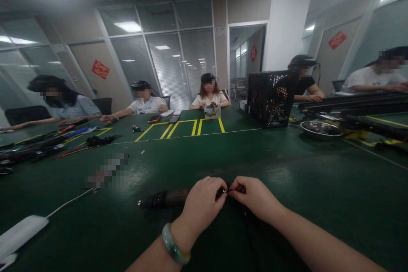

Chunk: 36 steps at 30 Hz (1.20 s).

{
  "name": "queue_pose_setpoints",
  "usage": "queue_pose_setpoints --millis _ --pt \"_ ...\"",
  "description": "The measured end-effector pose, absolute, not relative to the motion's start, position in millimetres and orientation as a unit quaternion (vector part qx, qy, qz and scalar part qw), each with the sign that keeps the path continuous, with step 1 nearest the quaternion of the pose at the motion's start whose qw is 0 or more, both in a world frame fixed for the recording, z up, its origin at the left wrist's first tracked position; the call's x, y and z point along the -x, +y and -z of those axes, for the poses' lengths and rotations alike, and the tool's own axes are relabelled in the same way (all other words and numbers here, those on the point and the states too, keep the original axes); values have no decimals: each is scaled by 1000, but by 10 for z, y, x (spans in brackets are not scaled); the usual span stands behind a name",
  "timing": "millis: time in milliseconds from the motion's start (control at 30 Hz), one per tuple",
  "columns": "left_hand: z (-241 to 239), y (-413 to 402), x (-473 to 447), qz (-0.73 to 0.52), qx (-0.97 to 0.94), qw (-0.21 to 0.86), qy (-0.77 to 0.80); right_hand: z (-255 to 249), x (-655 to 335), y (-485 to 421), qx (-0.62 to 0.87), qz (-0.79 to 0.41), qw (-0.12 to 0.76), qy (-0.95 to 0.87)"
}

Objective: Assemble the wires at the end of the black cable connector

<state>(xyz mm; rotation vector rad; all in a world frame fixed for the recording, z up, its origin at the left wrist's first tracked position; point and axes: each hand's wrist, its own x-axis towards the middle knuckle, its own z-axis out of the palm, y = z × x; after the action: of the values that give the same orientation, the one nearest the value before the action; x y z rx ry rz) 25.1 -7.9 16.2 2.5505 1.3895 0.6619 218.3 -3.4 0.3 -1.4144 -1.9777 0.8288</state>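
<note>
My left hand and my right hand meet above the green table, fingertips almost touching. Each is closed in a pinch. Between them a small dark piece with a shiny spot shows, too small to name. A green bangle circles my left wrist. Beneath and behind the left hand lies a dark, tube-shaped tool, its metal tip pointing left and its right end hidden by the hand. Something dark, perhaps a cable, runs below my right hand; it is hard to make out.
A black computer case stands beyond my right hand, near a metal bowl. Bundled cables lie left. A white power strip is at the near left. Several people sit around the table, one behind a grey box with wires.
</note>
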Motion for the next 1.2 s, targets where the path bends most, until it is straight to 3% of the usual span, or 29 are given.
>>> queue_pose_setpoints --millis 1200 --pt "-188 -92 -265 -200 -860 74 464 47 -2166 -37 528 -329 299 -724"
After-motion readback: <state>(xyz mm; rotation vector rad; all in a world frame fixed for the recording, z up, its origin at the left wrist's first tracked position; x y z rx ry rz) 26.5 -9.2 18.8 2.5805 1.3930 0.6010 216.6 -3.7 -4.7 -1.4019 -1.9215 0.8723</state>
